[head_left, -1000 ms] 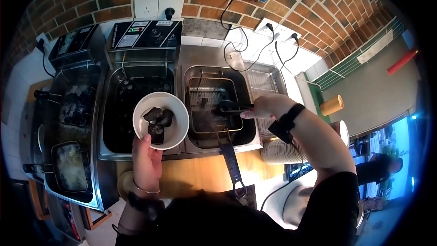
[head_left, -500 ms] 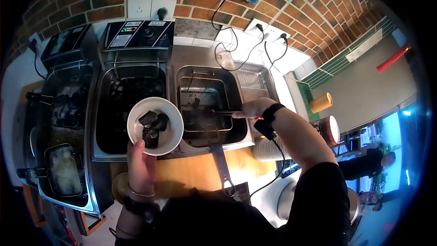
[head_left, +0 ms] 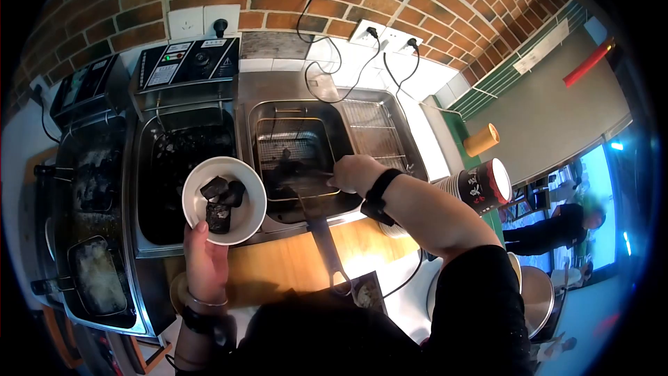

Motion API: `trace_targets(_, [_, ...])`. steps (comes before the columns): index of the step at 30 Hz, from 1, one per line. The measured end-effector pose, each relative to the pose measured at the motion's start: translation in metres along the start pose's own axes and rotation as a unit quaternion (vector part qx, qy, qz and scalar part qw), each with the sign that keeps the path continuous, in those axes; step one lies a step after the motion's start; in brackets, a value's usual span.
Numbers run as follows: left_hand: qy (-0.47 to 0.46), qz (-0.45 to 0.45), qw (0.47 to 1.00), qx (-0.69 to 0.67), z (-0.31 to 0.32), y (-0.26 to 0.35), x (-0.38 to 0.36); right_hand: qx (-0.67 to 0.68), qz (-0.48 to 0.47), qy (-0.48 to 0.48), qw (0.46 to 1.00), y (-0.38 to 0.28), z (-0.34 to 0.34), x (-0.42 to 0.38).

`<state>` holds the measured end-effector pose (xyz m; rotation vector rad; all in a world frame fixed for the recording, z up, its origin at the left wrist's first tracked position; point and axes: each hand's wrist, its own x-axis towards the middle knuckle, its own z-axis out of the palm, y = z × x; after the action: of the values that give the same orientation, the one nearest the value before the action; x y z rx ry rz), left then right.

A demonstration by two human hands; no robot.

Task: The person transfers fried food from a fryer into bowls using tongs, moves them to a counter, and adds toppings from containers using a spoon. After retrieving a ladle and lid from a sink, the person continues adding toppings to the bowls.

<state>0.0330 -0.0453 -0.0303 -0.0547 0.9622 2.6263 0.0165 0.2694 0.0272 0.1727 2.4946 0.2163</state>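
My left hand grips a white bowl from below, thumb on its near rim. Several black fried tofu pieces lie inside the bowl. It is held over the front of the middle fryer. My right hand is closed around tongs, a thin dark shape blurred by motion. Their tips are over a wire frying basket in the fryer to the right. More dark pieces sit in this basket, partly lost in blur.
At the left, another fryer holds a basket of pale food. A long metal handle crosses the wooden board. Stacked paper cups stand right of my right arm. Power cords hang behind the fryers. A person is far right.
The view has shifted, so the fryers sit further left. My right hand and the tongs have moved a little and blurred over the basket. The bowl stays in my left hand with its pieces.
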Motion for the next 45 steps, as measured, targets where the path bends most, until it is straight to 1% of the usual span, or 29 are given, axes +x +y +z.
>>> trace_targets(3, [0.012, -0.004, 1.0, 0.004, 0.001, -0.004, 0.003, -0.04, 0.012, 0.009, 0.999, 0.003, 0.005, -0.002])
trace_targets(7, [0.019, -0.014, 1.0, 0.018, -0.002, -0.004, 0.014, -0.035, 0.018, 0.031, 0.999, 0.025, 0.001, -0.024])
trace_targets(9, [0.014, -0.01, 1.0, 0.014, -0.002, -0.006, 0.022, -0.015, 0.014, 0.11, 0.994, 0.038, -0.009, -0.051])
trace_targets(11, [0.045, -0.011, 0.999, 0.017, 0.0, -0.006, 0.032, 0.0, 0.034, 0.156, 0.987, 0.045, -0.023, -0.085])
trace_targets(13, [0.065, -0.007, 0.997, 0.033, 0.005, -0.007, 0.039, 0.002, -0.013, 0.23, 0.973, 0.045, -0.036, -0.118])
trace_targets(14, [0.06, -0.016, 0.997, 0.038, 0.007, -0.007, 0.041, 0.001, -0.018, 0.235, 0.972, 0.038, -0.042, -0.13])
trace_targets(16, [0.03, -0.044, 0.997, 0.051, 0.013, -0.009, 0.043, 0.006, -0.093, 0.275, 0.957, 0.03, -0.05, -0.154])
trace_targets(17, [0.024, -0.046, 0.997, 0.052, 0.019, -0.009, 0.04, 0.008, -0.087, 0.277, 0.957, 0.025, -0.053, -0.161])
trace_targets(19, [-0.003, -0.089, 0.995, 0.036, 0.033, -0.009, 0.034, -0.076, -0.124, 0.252, 0.957, 0.01, -0.057, -0.167])
trace_targets(21, [-0.023, -0.09, 0.994, 0.053, 0.026, -0.016, 0.036, -0.085, -0.114, 0.249, 0.958, 0.01, -0.063, -0.173])
trace_targets(23, [-0.012, -0.102, 0.994, 0.042, 0.012, -0.022, 0.041, -0.052, -0.109, 0.209, 0.97, 0.014, -0.076, -0.188])
trace_targets(24, [0.006, -0.122, 0.992, 0.042, 0.004, -0.024, 0.049, -0.047, -0.094, 0.21, 0.972, 0.018, -0.08, -0.194])
trace_targets(26, [-0.021, -0.122, 0.992, -0.03, 0.006, -0.019, 0.05, 0.022, -0.035, 0.17, 0.985, 0.024, -0.082, -0.2])
trace_targets(27, [-0.04, -0.144, 0.988, -0.028, -0.008, -0.02, 0.059, 0.05, -0.016, 0.166, 0.985, 0.032, -0.075, -0.195])
trace_targets(28, [-0.055, -0.132, 0.989, -0.04, -0.007, -0.018, 0.057, 0.08, 0.012, 0.162, 0.984, 0.036, -0.068, -0.19])
trace_targets(29, [-0.061, -0.154, 0.985, -0.043, -0.018, -0.013, 0.063, 0.127, 0.004, 0.205, 0.97, 0.042, -0.062, -0.189])
trace_targets(30, [-0.09, -0.115, 0.987, -0.071, -0.024, -0.018, 0.07, 0.109, 0.027, 0.228, 0.967, 0.043, -0.056, -0.186])
trace_targets(31, [0.02, -0.153, 0.985, -0.077, -0.032, -0.017, 0.08, 0.101, 0.026, 0.239, 0.965, 0.051, -0.046, -0.178])
trace_targets(32, [0.081, -0.122, 0.988, -0.056, -0.007, -0.008, 0.068, 0.095, 0.036, 0.222, 0.97, 0.056, -0.038, -0.169])
trace_targets(33, [0.04, -0.097, 0.994, -0.007, 0.045, 0.016, 0.02, 0.09, 0.03, 0.207, 0.974, 0.058, -0.032, -0.157])
trace_targets(34, [0.043, -0.083, 0.996, 0.004, 0.058, 0.019, 0.01, 0.095, 0.028, 0.215, 0.971, 0.058, -0.026, -0.143])
trace_targets(35, [0.048, -0.075, 0.996, 0.011, 0.064, 0.023, 0.013, 0.075, 0.028, 0.196, 0.977, 0.056, -0.025, -0.13])
trace_targets(36, [0.042, -0.074, 0.996, 0.014, 0.064, 0.022, 0.016, 0.055, 0.03, 0.178, 0.982, 0.058, -0.017, -0.121])
trace_targets(38, [0.023, -0.082, 0.996, -0.023, 0.065, 0.024, 0.014, 0.053, 0.022, 0.184, 0.981, 0.054, -0.012, -0.119])
trace_targets(39, [0.028, -0.084, 0.996, 0.023, 0.064, 0.027, 0.012, 0.049, 0.011, 0.189, 0.981, 0.055, -0.011, -0.117])
trace_targets(40, [0.028, -0.085, 0.996, 0.012, 0.066, 0.025, 0.012, 0.058, 0.024, 0.16, 0.985, 0.05, -0.016, -0.119])
trace_targets(41, [0.03, -0.087, 0.996, 0.003, 0.066, 0.026, 0.013, 0.072, 0.011, 0.141, 0.987, 0.053, -0.013, -0.109])
trace_targets(43, [0.023, -0.104, 0.994, -0.017, 0.057, 0.026, 0.018, 0.061, 0.0, 0.195, 0.979, 0.052, -0.003, -0.092])
trace_targets(45, [0.038, -0.093, 0.994, -0.052, 0.058, 0.023, 0.019, 0.041, 0.0, 0.191, 0.981, 0.055, 0.007, -0.057])
